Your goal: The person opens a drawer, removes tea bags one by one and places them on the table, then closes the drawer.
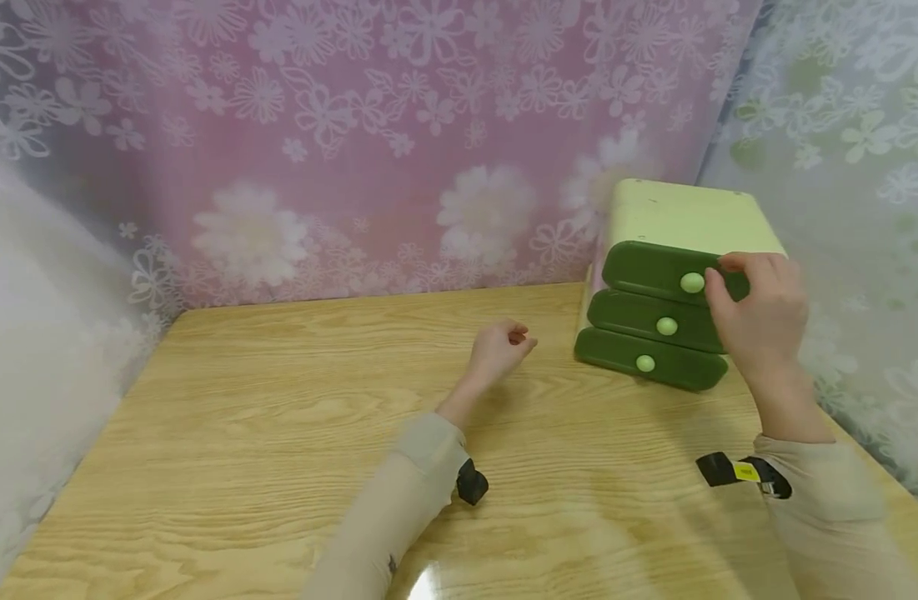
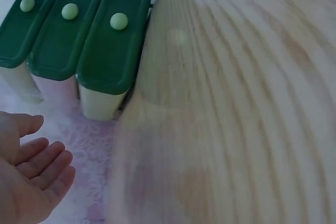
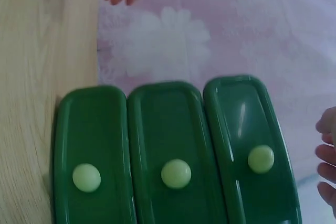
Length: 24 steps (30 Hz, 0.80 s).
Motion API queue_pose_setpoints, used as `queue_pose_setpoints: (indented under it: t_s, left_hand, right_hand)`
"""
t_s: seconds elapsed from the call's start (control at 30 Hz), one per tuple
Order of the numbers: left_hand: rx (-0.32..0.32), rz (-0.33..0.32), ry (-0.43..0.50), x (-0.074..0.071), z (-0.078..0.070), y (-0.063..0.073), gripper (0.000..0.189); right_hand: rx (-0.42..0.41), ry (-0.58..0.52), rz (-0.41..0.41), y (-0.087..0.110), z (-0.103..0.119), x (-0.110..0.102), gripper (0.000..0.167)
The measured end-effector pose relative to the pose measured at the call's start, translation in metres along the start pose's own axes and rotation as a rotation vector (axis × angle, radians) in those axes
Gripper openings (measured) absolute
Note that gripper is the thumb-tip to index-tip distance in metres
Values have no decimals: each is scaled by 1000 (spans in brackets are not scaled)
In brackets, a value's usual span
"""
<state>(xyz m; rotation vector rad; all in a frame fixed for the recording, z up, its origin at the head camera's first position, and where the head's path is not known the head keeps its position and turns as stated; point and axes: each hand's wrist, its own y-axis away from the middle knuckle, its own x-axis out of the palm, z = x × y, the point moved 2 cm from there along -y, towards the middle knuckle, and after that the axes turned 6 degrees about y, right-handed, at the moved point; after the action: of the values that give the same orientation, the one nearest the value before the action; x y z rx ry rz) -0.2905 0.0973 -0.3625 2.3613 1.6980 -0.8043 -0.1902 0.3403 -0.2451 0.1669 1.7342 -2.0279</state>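
Note:
A small chest with a pale green top (image 1: 691, 215) stands at the table's back right. It has three stacked dark green drawers, each with a round light green knob. My right hand (image 1: 766, 304) is raised in front of the top drawer (image 1: 646, 268), thumb and forefinger close to its knob (image 1: 692, 282). In the right wrist view a gap shows between the fingers (image 3: 326, 169) and that knob (image 3: 261, 159). My left hand (image 1: 498, 352) hovers above the table left of the chest, fingers loosely bent, holding nothing. The left wrist view shows its palm (image 2: 23, 192).
The wooden table (image 1: 278, 417) reaches to a pink flowered curtain (image 1: 398, 167) at the back. A pale flowered curtain (image 1: 864, 333) hangs close along the chest's right side. Another whitish curtain (image 1: 46, 333) borders the left edge.

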Motion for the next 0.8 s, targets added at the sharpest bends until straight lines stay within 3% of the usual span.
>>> queue_pose_setpoints:
  t_s: [0.17,0.3,0.4,0.53,0.63,0.8]
  left_hand:
    - [-15,27,27,23,0,-8,37]
    - [-50,68,81,39,-3,-14,46]
    - [-98,102,148,49,-4,-19,55]
    - [-123,157,183,62,-4,-24,61]
    - [-124,193,173,68,-5,-27,60]
    - [-146,251,157,76,-9,-29,61]
  right_hand:
    - [221,33,-125,-3,-28,-7,24]
    - [458,12,-125,-2,-54,-13,25]
    - [706,-55,7,2,-73,-16,23]
    - [963,-242,271,12,-89,-17,53]
    - [1027,-394,367,19,-93,-16,76]
    - [964,-420,396,25,-95,-14,73]
